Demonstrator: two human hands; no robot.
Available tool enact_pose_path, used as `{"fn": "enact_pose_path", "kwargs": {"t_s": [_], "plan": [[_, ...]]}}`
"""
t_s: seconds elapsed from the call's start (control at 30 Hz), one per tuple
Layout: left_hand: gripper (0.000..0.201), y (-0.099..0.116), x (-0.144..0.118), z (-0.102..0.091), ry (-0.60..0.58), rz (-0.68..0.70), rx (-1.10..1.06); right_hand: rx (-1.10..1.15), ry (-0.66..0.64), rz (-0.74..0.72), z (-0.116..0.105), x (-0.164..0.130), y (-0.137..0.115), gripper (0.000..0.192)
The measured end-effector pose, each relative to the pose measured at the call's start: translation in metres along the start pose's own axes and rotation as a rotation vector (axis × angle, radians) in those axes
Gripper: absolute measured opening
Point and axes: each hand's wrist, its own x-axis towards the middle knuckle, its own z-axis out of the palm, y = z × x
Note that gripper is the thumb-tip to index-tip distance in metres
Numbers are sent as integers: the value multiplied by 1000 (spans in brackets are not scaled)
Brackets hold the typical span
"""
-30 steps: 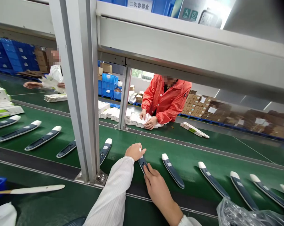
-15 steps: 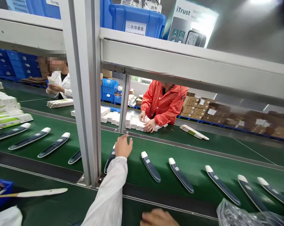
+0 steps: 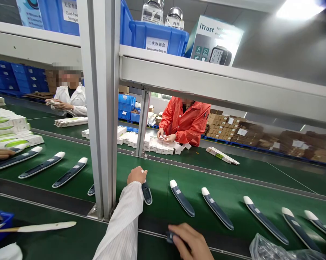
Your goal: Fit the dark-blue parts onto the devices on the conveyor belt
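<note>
Over green belt (image 3: pixel 159 180) | left hand (image 3: pixel 136 176) outstretched, fingers apparently gripping device (image 3: pixel 147 194) | right hand (image 3: pixel 192 241) nearer, fingers pinching dark piece (image 3: pixel 171 237)

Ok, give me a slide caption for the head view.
Left hand gripping a white-tipped device at the green belt, right hand holding a small dark piece.

Blue bin (image 3: pixel 159 33) — iTrust box (image 3: pixel 215 40) alongside

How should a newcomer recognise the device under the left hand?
Find the tall grey post, then the green belt passing behind it. Just right of the post, the left hand holds one dark device at its white end. Its neighbour to the right lies untouched.
</note>
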Motion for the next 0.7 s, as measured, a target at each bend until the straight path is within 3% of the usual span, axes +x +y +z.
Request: {"fn": "enact_pose_path", "kwargs": {"t_s": [0.17, 0.27, 0.37, 0.5, 0.7], "plan": [[26, 7, 1, 16, 4, 51, -30, 593, 138, 488, 22, 72, 13, 44], [26, 10, 2, 26, 6, 88, -39, 706, 250, 572, 35, 106, 22, 46], [25, 14, 1, 32, 0, 129, -49, 432, 307, 481, 41, 119, 24, 49], [25, 20, -3, 37, -7, 170, -57, -134, 171, 228, 48, 111, 18, 47], [24, 26, -4, 45, -15, 226, -55, -461, 14, 135, 52, 90, 10, 46]]}}
